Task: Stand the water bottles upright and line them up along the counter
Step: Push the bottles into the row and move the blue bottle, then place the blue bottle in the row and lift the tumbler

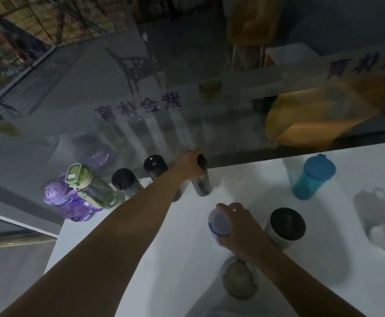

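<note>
On the white counter point(141, 259) a row of upright bottles runs along the glass at the back: a purple bottle point(68, 202), a green-lidded bottle point(91, 186) and two dark-capped bottles point(125, 181) point(156, 167). My left hand point(190, 167) grips the top of another dark bottle point(201, 181) standing at the right end of that row. My right hand point(239, 225) is closed around a clear bottle with a blue-rimmed white lid point(219, 223), nearer to me. A blue tumbler point(312, 177) stands at the right.
A black-lidded white jar point(285, 225) stands right of my right hand. A grey-lidded container point(239, 277) sits near the front edge. Clear glass items point(374, 216) lie at the far right. A glass pane point(141, 110) rises behind the bottle row.
</note>
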